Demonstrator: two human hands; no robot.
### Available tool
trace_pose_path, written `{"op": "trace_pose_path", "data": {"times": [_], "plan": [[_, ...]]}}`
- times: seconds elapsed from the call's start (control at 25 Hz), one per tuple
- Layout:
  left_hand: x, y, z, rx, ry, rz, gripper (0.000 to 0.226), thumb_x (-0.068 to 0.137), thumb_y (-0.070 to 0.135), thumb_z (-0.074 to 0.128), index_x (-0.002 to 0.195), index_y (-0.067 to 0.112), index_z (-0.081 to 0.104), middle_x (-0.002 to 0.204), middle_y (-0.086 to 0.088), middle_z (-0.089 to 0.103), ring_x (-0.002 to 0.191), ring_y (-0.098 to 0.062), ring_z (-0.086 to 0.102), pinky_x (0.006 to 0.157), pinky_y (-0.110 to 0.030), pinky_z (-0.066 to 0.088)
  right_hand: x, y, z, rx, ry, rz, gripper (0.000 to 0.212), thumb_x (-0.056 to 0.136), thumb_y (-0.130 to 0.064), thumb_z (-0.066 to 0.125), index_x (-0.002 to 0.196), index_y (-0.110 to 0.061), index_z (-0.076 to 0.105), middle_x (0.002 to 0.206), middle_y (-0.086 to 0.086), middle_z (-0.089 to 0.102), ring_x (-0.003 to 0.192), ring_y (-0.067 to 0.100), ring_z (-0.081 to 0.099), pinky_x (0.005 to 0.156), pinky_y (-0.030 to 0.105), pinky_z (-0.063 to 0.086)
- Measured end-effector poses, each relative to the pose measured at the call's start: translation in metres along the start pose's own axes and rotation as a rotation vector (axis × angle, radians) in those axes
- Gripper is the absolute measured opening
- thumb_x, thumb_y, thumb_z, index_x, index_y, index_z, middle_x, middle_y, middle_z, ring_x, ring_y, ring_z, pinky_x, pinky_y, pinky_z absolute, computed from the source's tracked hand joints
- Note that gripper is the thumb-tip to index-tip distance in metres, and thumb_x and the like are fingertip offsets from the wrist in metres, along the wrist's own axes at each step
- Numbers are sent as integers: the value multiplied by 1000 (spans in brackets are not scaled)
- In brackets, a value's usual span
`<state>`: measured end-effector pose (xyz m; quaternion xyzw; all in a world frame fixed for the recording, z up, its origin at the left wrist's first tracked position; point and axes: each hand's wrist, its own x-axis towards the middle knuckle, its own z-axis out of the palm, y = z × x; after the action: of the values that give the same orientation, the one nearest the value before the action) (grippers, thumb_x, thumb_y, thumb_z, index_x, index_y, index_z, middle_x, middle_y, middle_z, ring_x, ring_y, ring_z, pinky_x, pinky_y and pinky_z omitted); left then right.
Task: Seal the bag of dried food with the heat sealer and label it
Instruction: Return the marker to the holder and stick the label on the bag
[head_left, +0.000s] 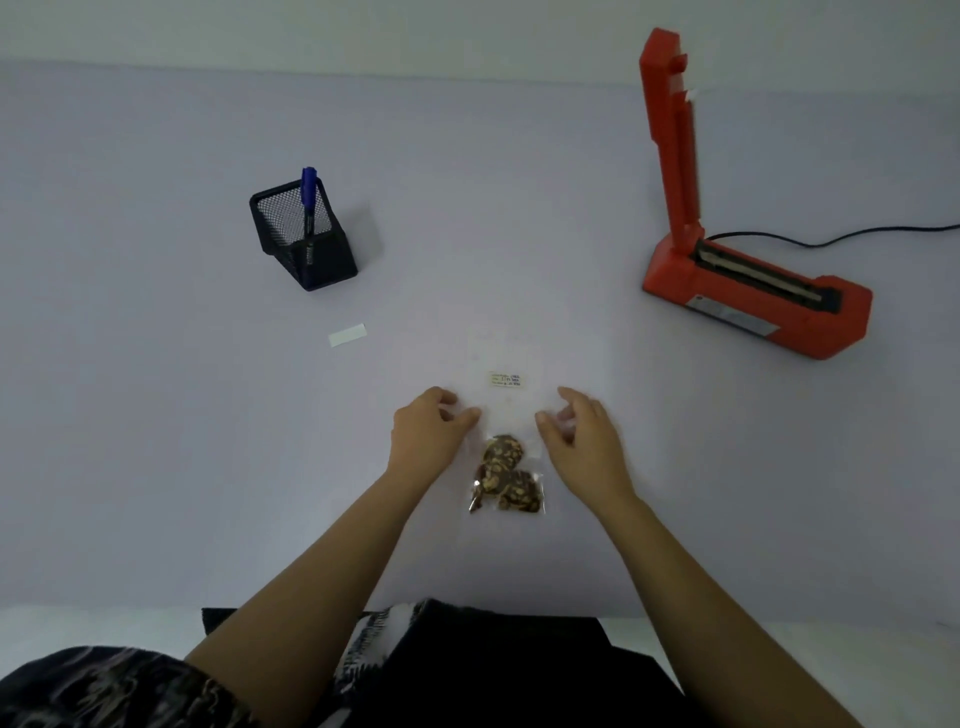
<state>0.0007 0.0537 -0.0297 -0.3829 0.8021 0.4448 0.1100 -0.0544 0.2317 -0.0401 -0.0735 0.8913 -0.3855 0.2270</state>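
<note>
Nearest to me is dark patterned clothing (467, 665), and from it both bare forearms reach out over the pale, smooth bench (156, 415). The left hand (431, 431) and the right hand (582, 436) stand at the two sides of the bag (506, 415), which lies flat on the bench between them. The fingers (467, 415) of both hands are curled at its edges, the thumbs pointing inward. I cannot tell if they really pinch the film or only touch it.

The bag is a thin clear pouch, nearly invisible against the bench. The dried food (506, 475), brown lumpy pieces, sits in its near end, and a small printed label (507, 379) is on the far half. I judge it light, limp and a bit slippery, so I would take it by the two side edges above the food, keeping the mouth flat.

Further left lies a small white strip (347, 334), then a black mesh pen holder (311, 249) with a blue marker (308, 192). Far right stands the red heat sealer (753, 296), hard plastic, its arm (670, 140) raised upright, a black cable (831, 240) running away
</note>
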Motion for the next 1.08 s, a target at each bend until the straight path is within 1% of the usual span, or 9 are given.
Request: {"op": "trace_pose_path", "data": {"times": [0.08, 0.16, 0.24, 0.32, 0.48, 0.56, 0.68, 0.84, 1.08], "plan": [[-5, -1, 6, -60, -26, -18, 35, 83, 28, 68, 113, 13, 61, 89, -2, 65, 86, -21, 64, 83, -34, 53, -20, -3, 9, 68, -85, 94, 59, 84, -35, 63, 135, -17, 40, 109, 1, 52, 89, 16, 57, 86, 34, 50], [-7, -1, 8, -174, -28, -53, 33, 83, 19, 67, 115, 12, 62, 87, -6, 67, 72, -20, 65, 79, -38, 57, -32, -8, 19, 134, -131, 129, 70, 80, -28, 70, 139, -19, 35, 110, 1, 50, 94, 19, 59, 87, 34, 51], [-6, 3, 2, -261, -35, -71, 30, 85, 12, 65, 115, 13, 63, 83, -6, 66, 62, -18, 62, 75, -37, 58, -34, -20, 22, 242, -88, 175, 83, 78, -16, 72, 144, -19, 22, 109, 1, 49, 89, 18, 59, 80, 29, 52], [-3, 10, -10, -350, -38, -50, 28, 86, 9, 64, 113, 12, 63, 80, -5, 64, 61, -18, 61, 73, -37, 59, -28, -36, 22, 338, -45, 214, 90, 77, -11, 73, 146, -17, 15, 108, 0, 49, 88, 16, 59, 76, 26, 51], [23, 32, -47, -455, -1, 103, 27, 87, 8, 63, 114, 12, 63, 82, -9, 64, 74, -21, 64, 66, -28, 59, 0, -78, 19, 401, 29, 124, 77, 78, -9, 71, 142, -15, 30, 110, 0, 50, 83, 9, 57, 76, 24, 52], [41, 48, -64, -486, 17, 166, 27, 88, 8, 62, 115, 13, 62, 82, -9, 64, 76, -20, 64, 62, -22, 57, 22, -99, 15, 415, 60, 68, 75, 79, -9, 70, 142, -16, 30, 114, 3, 50, 85, 8, 57, 78, 25, 52], [73, 76, -82, -519, 37, 208, 28, 88, 8, 61, 116, 13, 61, 82, -7, 63, 77, -19, 63, 62, -22, 56, 61, -123, 7, 435, 85, 12, 75, 80, -9, 69, 143, -16, 29, 116, 3, 49, 92, 13, 57, 82, 28, 52], [132, 118, -89, -564, 66, 200, 31, 89, 7, 60, 119, 12, 59, 85, -6, 61, 80, -19, 63, 66, -25, 56, 127, -142, -2, 485, 136, -35, 72, 80, -11, 69, 141, -22, 32, 119, -2, 48, 98, 13, 55, 73, 16, 51], [221, 155, -79, -564, 118, 84, 33, 87, 8, 63, 120, 9, 60, 84, -8, 65, 76, -20, 62, 67, -28, 57, 226, -146, -6, 469, 123, -6, 69, 82, -13, 68, 141, -20, 33, 112, -3, 50, 95, 16, 57, 76, 26, 54]]}}
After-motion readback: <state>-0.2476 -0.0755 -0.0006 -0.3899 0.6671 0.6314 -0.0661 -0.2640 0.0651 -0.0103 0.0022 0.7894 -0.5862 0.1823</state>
